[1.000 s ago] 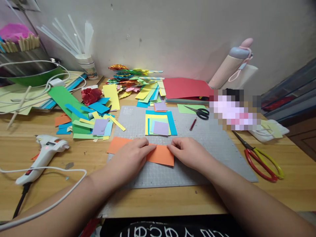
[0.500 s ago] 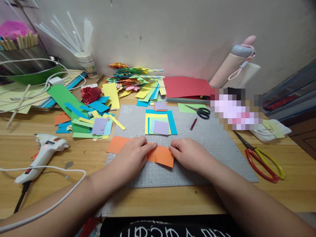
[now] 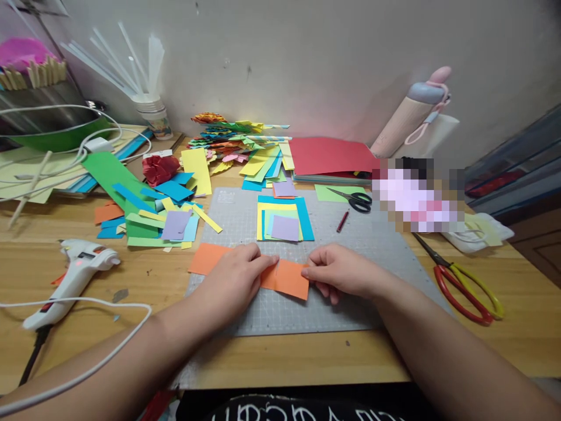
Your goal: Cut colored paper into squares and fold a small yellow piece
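An orange paper strip (image 3: 287,279) lies across the front of the grey cutting mat (image 3: 381,257). My left hand (image 3: 234,280) presses down on its middle, fingers closed on the paper. My right hand (image 3: 339,272) pinches the strip's right end between thumb and fingers and lifts it slightly. A short tear or crease shows in the orange paper between the two hands. Just beyond sits a stack of nested squares (image 3: 284,218), blue, yellow, green and lilac.
A white glue gun (image 3: 72,275) with its cable lies at left. Paper scraps (image 3: 151,210) and folded pieces litter the back left. Black scissors (image 3: 357,200), a red pen (image 3: 342,221) and red-yellow scissors (image 3: 467,286) lie to the right. Red sheets (image 3: 328,155) lie behind.
My right hand has turned from lying flat to pinching the strip's right end, raising it a little. A small split has appeared in the orange paper. My left hand stays put.
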Available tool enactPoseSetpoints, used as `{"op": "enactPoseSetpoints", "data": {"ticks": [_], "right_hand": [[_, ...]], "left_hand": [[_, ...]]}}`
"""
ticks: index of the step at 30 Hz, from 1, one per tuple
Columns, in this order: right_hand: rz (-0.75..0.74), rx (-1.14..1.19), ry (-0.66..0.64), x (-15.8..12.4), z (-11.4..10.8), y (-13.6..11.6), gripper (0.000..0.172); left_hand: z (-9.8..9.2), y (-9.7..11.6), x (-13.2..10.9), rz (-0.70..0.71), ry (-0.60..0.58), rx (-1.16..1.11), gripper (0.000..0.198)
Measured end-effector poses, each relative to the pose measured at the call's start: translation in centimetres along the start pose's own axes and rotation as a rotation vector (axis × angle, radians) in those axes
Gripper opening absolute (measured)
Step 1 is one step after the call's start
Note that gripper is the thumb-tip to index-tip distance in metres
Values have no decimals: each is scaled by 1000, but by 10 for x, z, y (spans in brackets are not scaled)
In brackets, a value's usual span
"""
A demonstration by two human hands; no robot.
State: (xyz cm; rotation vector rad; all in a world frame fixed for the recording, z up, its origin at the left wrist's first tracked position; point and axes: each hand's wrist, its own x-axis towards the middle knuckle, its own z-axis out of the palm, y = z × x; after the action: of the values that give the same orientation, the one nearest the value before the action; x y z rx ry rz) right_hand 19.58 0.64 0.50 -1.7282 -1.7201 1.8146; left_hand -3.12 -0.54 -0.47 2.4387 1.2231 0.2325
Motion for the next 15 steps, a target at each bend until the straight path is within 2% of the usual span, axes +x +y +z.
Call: {"op": "enactPoseSetpoints", "data": {"ticks": [4,7,11,14,15], "right_hand": [[39,-119,23,-1,-3,3,23],[15,-224,8,-5,-14,3,21],[-179,-194,15,-17,-34,-2,20],[-362,-12,40,-21,-47,-10,20],[-404,47,56,-19,-50,-13,21]], "left_hand": [[3,-2,0,-1,15,-30,35],[4,-5,-2,21,38,-86,34],[-5,-12,-4,-12,70,-209,27],[-16,-19,-5,-104,153,-129,13],[-19,-22,-5,-139,165,-72,18]]}}
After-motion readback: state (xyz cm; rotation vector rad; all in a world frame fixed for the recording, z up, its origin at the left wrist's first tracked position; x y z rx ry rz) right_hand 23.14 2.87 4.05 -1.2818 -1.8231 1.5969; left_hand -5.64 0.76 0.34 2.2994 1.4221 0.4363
